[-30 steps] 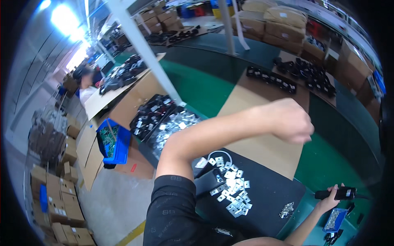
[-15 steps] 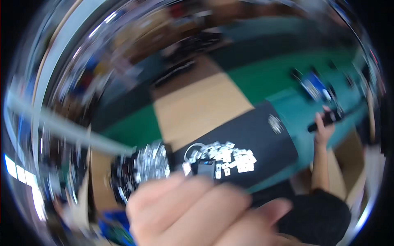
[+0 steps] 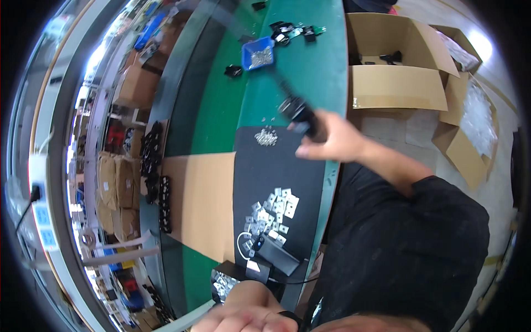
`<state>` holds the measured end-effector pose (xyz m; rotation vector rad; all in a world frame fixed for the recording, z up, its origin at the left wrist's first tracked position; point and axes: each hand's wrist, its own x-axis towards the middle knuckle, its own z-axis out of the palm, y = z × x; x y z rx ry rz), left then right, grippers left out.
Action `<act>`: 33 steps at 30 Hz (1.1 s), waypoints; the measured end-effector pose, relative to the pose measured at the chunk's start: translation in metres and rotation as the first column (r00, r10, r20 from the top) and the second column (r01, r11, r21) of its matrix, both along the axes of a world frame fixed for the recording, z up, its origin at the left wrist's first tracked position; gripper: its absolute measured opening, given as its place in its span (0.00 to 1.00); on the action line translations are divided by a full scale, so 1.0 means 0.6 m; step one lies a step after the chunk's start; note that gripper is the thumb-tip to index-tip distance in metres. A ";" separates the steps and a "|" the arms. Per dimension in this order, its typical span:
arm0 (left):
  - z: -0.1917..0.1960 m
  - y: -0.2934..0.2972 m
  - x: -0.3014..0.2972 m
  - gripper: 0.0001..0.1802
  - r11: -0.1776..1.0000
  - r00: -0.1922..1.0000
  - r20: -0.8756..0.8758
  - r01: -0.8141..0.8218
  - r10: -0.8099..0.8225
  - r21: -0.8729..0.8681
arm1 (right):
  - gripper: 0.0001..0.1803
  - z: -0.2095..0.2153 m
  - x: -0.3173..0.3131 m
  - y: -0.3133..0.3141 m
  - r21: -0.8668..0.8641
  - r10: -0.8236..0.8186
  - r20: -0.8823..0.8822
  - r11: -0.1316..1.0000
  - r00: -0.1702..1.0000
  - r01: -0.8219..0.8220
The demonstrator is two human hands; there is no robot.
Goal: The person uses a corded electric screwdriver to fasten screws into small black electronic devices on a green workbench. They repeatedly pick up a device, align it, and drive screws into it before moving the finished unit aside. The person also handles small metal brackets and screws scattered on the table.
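My right hand (image 3: 332, 138) is closed around a black power screwdriver (image 3: 298, 110), held over the far edge of a black mat (image 3: 276, 177) on the green bench. Just left of the tool's tip lies a small heap of screws (image 3: 266, 136). A spread of small square metal plates (image 3: 274, 213) covers the middle of the mat. My left hand (image 3: 243, 312) is close to the camera at the bottom edge, blurred, palm showing and fingers apart with nothing in it. It hovers above a small black box of metal parts (image 3: 224, 282).
A blue bin of screws (image 3: 258, 53) and black parts sit farther along the bench. Open cardboard boxes (image 3: 395, 83) stand on the floor to the right. A brown cardboard sheet (image 3: 199, 199) lies beside the mat, with rows of black parts (image 3: 152, 160) beyond it. A black adapter (image 3: 276, 254) lies on the mat.
The view has swung sharply, turning the bench on end. My left hand, right in front of the lens before, has dropped to the bottom edge. My right hand still holds the black tool.
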<state>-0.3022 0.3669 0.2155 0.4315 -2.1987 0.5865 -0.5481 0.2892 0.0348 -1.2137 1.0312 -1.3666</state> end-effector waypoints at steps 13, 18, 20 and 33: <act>-0.508 -0.075 -0.102 0.22 -0.093 0.530 -0.641 0.806 0.555 0.585 | 0.24 -0.053 -0.073 0.024 -0.466 -0.079 -0.433 0.872 0.898 -0.148; -0.510 -0.096 -0.110 0.15 -0.093 0.397 -0.692 0.897 0.603 0.433 | 0.11 -0.347 -0.292 0.162 0.415 -0.611 -0.204 0.654 0.765 0.633; -0.505 -0.108 -0.130 0.17 -0.083 0.433 -0.610 0.853 0.663 0.515 | 0.16 -0.504 -0.336 0.295 0.588 -0.193 -0.634 0.508 0.749 0.629; -0.509 -0.090 -0.118 0.34 -0.116 0.546 -0.327 0.625 0.771 0.772 | 0.35 -0.800 -0.161 0.309 0.942 -0.816 0.331 0.317 0.473 -0.113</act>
